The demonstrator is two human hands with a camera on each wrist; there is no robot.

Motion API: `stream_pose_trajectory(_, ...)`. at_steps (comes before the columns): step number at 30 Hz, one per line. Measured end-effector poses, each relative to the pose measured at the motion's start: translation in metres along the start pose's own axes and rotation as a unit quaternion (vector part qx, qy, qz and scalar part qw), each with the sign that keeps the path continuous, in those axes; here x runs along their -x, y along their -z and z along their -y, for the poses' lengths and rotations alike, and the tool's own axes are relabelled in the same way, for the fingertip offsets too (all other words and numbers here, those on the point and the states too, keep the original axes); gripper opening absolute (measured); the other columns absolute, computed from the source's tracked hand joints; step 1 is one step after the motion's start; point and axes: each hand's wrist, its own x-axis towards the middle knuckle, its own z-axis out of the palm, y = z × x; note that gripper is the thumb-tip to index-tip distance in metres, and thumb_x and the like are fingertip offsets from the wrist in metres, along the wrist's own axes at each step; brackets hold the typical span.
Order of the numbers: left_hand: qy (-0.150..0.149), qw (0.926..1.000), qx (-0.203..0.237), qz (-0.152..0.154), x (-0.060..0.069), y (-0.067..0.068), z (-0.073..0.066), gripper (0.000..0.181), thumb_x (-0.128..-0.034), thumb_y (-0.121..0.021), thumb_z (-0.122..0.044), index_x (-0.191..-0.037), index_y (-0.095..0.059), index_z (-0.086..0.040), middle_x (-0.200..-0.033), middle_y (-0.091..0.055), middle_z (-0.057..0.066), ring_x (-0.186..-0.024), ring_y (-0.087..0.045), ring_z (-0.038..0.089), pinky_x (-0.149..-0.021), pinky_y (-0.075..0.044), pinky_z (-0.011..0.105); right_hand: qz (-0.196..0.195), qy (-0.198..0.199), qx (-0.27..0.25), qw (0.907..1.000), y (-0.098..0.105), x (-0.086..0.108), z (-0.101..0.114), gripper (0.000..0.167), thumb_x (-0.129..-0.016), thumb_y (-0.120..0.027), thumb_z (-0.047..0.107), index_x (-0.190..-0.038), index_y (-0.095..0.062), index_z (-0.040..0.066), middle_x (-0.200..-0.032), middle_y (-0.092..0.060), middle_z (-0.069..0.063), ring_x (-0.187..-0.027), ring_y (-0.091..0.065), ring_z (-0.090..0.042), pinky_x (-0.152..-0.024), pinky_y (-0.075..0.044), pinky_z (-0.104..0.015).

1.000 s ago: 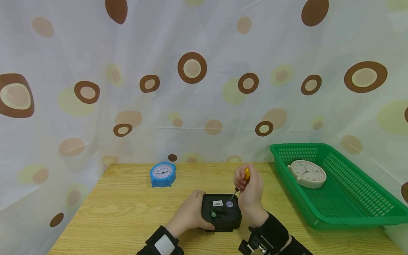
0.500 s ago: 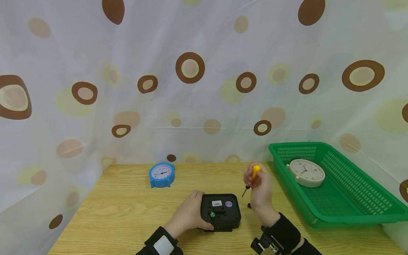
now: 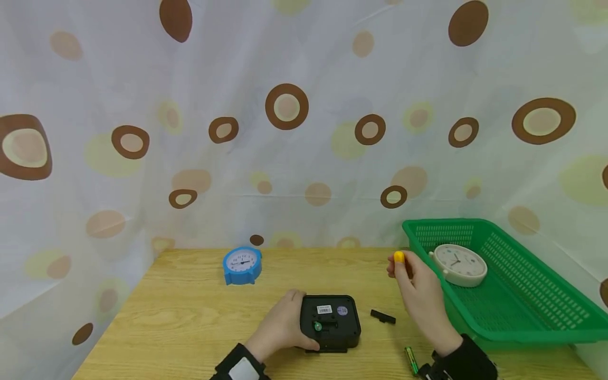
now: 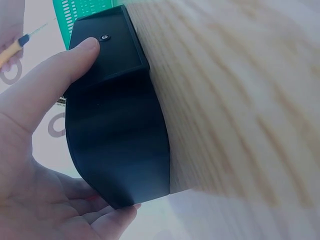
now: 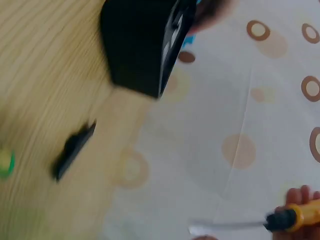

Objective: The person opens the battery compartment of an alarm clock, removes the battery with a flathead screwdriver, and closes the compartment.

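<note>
A black clock [image 3: 330,323] lies with its back facing up, showing a white label, a round sticker and a green knob. My left hand [image 3: 283,324] grips its left side; in the left wrist view the thumb presses on the black case [image 4: 117,135] beside a small screw. To the right, my right hand [image 3: 425,298] holds a screwdriver by its yellow handle [image 3: 399,257], above the table near the basket. In the right wrist view the metal shaft [image 5: 240,225] is blurred. A small black cover [image 3: 382,316] and a green battery [image 3: 411,361] lie between clock and right arm.
At the back left of the wooden table [image 3: 190,316] stands a blue clock [image 3: 242,265]. A green basket [image 3: 527,334] on the right holds a white clock [image 3: 459,265]. Patterned cloth hangs behind the table.
My right hand has moved right with the screwdriver, away from the black clock. The black cover and the battery have come into view. My left hand keeps its grip.
</note>
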Motion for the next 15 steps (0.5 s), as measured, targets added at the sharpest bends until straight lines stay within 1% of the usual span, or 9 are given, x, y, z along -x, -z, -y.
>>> stream_pose_trajectory(1,0.001,1.0000,0.000,0.001,0.000,0.000,0.000,0.111,-0.0611,-0.105,-0.038,-0.146,-0.050,0.008,-0.139,-0.059,0.022,-0.115,-0.065,0.032,-0.103,-0.059,0.051,0.012,-0.006,0.050,0.9987,0.004,0.000,-0.002,0.025,-0.113,-0.051,0.015,-0.119,-0.069,-0.001,-0.095,-0.073,-0.011,-0.074,-0.062,-0.004,-0.063,-0.050,-0.016)
stream_pose_trajectory(2,0.000,1.0000,0.001,0.001,0.001,0.000,0.000,0.110,-0.0612,-0.105,-0.038,-0.145,-0.050,0.009,-0.138,-0.059,0.022,-0.115,-0.066,0.032,-0.103,-0.059,0.051,0.025,-0.011,0.094,0.9951,0.008,0.000,-0.004,0.025,-0.112,-0.053,0.018,-0.117,-0.070,0.000,-0.089,-0.072,-0.009,-0.069,-0.060,-0.007,-0.058,-0.047,-0.018)
stream_pose_trajectory(4,0.000,1.0000,0.000,0.001,0.001,0.001,-0.001,0.110,-0.0614,-0.105,-0.037,-0.146,-0.050,0.008,-0.138,-0.059,0.021,-0.115,-0.066,0.032,-0.103,-0.059,0.051,0.059,-0.018,0.163,0.9846,0.015,0.000,-0.008,0.026,-0.111,-0.056,0.022,-0.111,-0.071,0.001,-0.075,-0.066,-0.005,-0.059,-0.052,-0.012,-0.051,-0.038,-0.025)
stream_pose_trajectory(6,0.000,1.0000,0.000,0.002,0.000,0.001,-0.001,0.110,-0.0616,-0.105,-0.037,-0.146,-0.050,0.008,-0.139,-0.059,0.021,-0.116,-0.066,0.033,-0.103,-0.059,0.051,0.095,-0.021,0.215,0.9719,0.018,-0.001,-0.012,0.025,-0.109,-0.058,0.022,-0.100,-0.069,0.001,-0.064,-0.054,-0.003,-0.051,-0.045,-0.014,-0.048,-0.033,-0.027)
stream_pose_trajectory(8,0.000,1.0000,0.000,0.002,0.000,0.000,0.000,0.110,-0.0615,-0.105,-0.037,-0.146,-0.050,0.008,-0.139,-0.059,0.021,-0.117,-0.066,0.033,-0.103,-0.059,0.051,0.129,-0.020,0.254,0.9583,0.019,-0.001,-0.017,0.025,-0.108,-0.060,0.020,-0.090,-0.065,0.003,-0.060,-0.048,-0.001,-0.050,-0.044,-0.015,-0.048,-0.033,-0.027)
stream_pose_trajectory(11,-0.001,1.0000,0.000,0.002,0.000,0.000,0.001,0.111,-0.0614,-0.105,-0.037,-0.146,-0.050,0.008,-0.139,-0.059,0.021,-0.117,-0.066,0.034,-0.103,-0.058,0.052,0.178,-0.021,0.307,0.9346,0.018,0.000,-0.024,0.027,-0.105,-0.065,0.017,-0.081,-0.059,0.006,-0.060,-0.047,-0.002,-0.051,-0.046,-0.015,-0.051,-0.034,-0.028)
stream_pose_trajectory(13,-0.001,1.0000,-0.001,0.001,0.000,-0.001,0.001,0.111,-0.0612,-0.105,-0.038,-0.146,-0.051,0.008,-0.139,-0.059,0.021,-0.116,-0.066,0.034,-0.103,-0.059,0.052,0.206,-0.023,0.329,0.9212,0.016,0.001,-0.028,0.031,-0.103,-0.068,0.017,-0.076,-0.056,0.008,-0.062,-0.046,-0.003,-0.054,-0.047,-0.016,-0.053,-0.035,-0.028)
stream_pose_trajectory(15,-0.001,1.0000,-0.003,0.001,0.000,-0.001,0.001,0.111,-0.0608,-0.105,-0.038,-0.146,-0.051,0.007,-0.139,-0.059,0.021,-0.116,-0.066,0.033,-0.103,-0.059,0.051,0.229,-0.028,0.341,0.9111,0.015,0.002,-0.032,0.035,-0.103,-0.069,0.017,-0.073,-0.053,0.010,-0.063,-0.044,-0.003,-0.055,-0.047,-0.016,-0.054,-0.035,-0.028)
